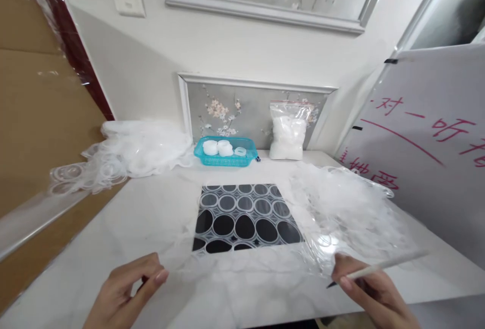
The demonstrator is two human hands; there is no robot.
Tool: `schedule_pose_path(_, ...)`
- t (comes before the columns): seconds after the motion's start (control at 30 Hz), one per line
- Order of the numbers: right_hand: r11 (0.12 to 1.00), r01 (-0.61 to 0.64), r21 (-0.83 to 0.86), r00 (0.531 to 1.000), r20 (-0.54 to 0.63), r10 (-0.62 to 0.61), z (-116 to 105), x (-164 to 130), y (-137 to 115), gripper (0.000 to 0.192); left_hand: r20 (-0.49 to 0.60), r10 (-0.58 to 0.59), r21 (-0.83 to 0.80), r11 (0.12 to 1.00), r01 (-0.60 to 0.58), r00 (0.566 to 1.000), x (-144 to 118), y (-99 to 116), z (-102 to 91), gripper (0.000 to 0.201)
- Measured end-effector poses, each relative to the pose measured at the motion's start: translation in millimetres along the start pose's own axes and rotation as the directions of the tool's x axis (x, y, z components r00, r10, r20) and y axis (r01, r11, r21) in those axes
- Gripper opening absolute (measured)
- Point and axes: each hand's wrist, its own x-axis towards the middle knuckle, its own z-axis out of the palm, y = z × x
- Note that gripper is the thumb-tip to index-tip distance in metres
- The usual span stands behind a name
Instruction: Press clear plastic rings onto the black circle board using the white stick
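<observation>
pinched between thumb and fingers, the right hand (373,291) has a narrow grip on a thin white stick (379,267) (its dark tip points left toward the sheet), while the left hand (127,288) curls with thumb and forefinger nearly meeting at the near edge of a clear plastic sheet (242,268); whether it actually pinches the film cannot be told. the sheet is glossy and limp, stamped with rows of round ring outlines, and lies flat on the pale marble-look bench (151,218), over a black square mat (244,218) that makes the circles stand out. crumpled heaps of the same filmy plastic sit at the right (348,207) and at the far left (129,154). at the back, a turquoise perforated basket (226,157) holds a few white round pieces, and just beside it a zip bag (288,132) of white bits leans against the wall panel. a white board with red writing (428,132) stands at the right.
</observation>
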Motion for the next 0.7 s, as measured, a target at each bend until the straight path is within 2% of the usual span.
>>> schedule_pose_path(0.1,0.999,0.016,-0.042,1.0,-0.004,-0.016,-9,12,-6,0.034,0.051,-0.075,0.017,0.997,0.074,0.996,11,8,-9.6,0.038)
schedule_pose_path(0.2,0.987,-0.066,-0.144,0.995,-0.088,0.054,-11,35,1,0.038,0.094,-0.209,0.052,0.977,0.205,0.973,26,12,-1.9,0.033)
schedule_pose_path(0.27,0.966,-0.147,-0.211,0.969,-0.225,0.098,-6,50,9,0.04,0.028,-0.27,0.127,0.956,0.265,0.962,35,11,10.7,0.037)
schedule_pose_path(0.33,0.951,-0.199,-0.237,0.925,-0.366,0.102,2,60,14,0.043,-0.053,-0.273,0.256,0.926,0.277,0.961,40,11,23.0,0.048)
schedule_pose_path(0.43,0.969,-0.161,-0.185,0.897,-0.436,0.066,17,62,8,0.043,-0.059,-0.266,0.412,0.872,0.266,0.962,43,18,32.1,0.055)
schedule_pose_path(0.5,0.995,-0.08,-0.066,0.921,-0.387,0.048,31,59,-6,0.037,-0.014,-0.264,0.442,0.863,0.243,0.964,45,30,31.2,0.054)
schedule_pose_path(0.57,0.991,0.009,0.134,0.955,-0.296,0.031,48,58,-25,0.03,0.018,-0.203,0.438,0.882,0.175,0.979,49,47,26.3,0.053)
schedule_pose_path(0.63,0.93,0.069,0.361,0.991,-0.129,-0.024,68,64,-48,0.023,0.046,-0.099,0.408,0.91,0.072,0.994,58,68,18.7,0.054)
schedule_pose_path(0.7,0.843,0.066,0.534,0.993,0.047,-0.107,86,76,-75,0.016,0.083,-0.011,0.369,0.929,-0.02,0.997,68,93,9.3,0.053)
